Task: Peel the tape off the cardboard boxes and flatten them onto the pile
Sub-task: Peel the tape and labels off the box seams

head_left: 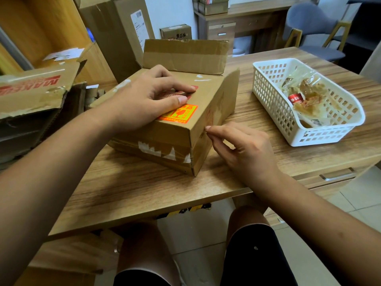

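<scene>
**Tape-picking at the box's near right corner**

Step in hand: starting the tape. The box sits on the table straight ahead, still whole, its far flap standing up. Tape bands the lower front face and wraps the near corner, with torn white scraps stuck along it. No flattening yet. The cardboard stacked at far left is probably the pile.

Left hand: palm down on the box top, fingers nearly straight and pressing, thumb tip at the orange sticker. It pins the box.

Right hand: low beside the corner, wrist near the table, fingers curled. Thumb and forefinger tips meet right at the corner edge. Can't tell whether a tape end is caught between them or a nail is only scratching.

Next move, by my reading: lift a free end, get a firm pinch, then pull along the band while the left hand holds firm.

White basket of wrappers sits well to the right.
</scene>
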The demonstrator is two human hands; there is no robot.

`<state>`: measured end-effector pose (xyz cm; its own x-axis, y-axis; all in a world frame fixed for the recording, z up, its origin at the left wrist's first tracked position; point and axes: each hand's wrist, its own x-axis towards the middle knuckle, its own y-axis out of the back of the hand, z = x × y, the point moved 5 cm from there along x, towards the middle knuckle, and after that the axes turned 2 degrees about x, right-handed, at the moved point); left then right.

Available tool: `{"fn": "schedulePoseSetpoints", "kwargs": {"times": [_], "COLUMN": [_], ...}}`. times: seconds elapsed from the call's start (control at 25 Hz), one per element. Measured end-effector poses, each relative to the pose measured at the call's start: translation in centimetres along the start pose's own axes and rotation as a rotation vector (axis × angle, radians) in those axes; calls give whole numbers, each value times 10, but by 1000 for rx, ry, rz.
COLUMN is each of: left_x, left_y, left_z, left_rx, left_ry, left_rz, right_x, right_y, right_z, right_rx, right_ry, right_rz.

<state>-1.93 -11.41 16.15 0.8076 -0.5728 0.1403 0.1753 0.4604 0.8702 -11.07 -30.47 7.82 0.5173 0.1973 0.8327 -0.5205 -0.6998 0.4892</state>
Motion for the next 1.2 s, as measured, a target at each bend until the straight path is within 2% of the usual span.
{"fn": "schedulePoseSetpoints", "kwargs": {"times": [0.08,0.16,0.32,0.4,0.48,0.84,1.2], "left_x": [0,-1,-2,-2,-2,-2,-2], "left_y": [0,0,0,1,1,0,0], "left_z": [1,1,2,2,2,3,2], "left_rx": [-3,-5,-10,-9,-5,3,8], "left_ry": [-1,-2,-11,-4,-2,-5,-22], "left_rz": [3,5,11,11,11,3,12], "right_x": [1,2,2,5,9,15,13], "right_y": [0,1,-11,-14,-15,-23,-19], "right_z": [0,2,8,7,5,-2,-5], "right_rx": [-17,69,631,806,918,1181,1138], "right_ry": [-26,-171,-806,-1020,-1148,-1430,-1413], "right_rz": [-32,-15,-33,-35,-55,-158,-112]}}
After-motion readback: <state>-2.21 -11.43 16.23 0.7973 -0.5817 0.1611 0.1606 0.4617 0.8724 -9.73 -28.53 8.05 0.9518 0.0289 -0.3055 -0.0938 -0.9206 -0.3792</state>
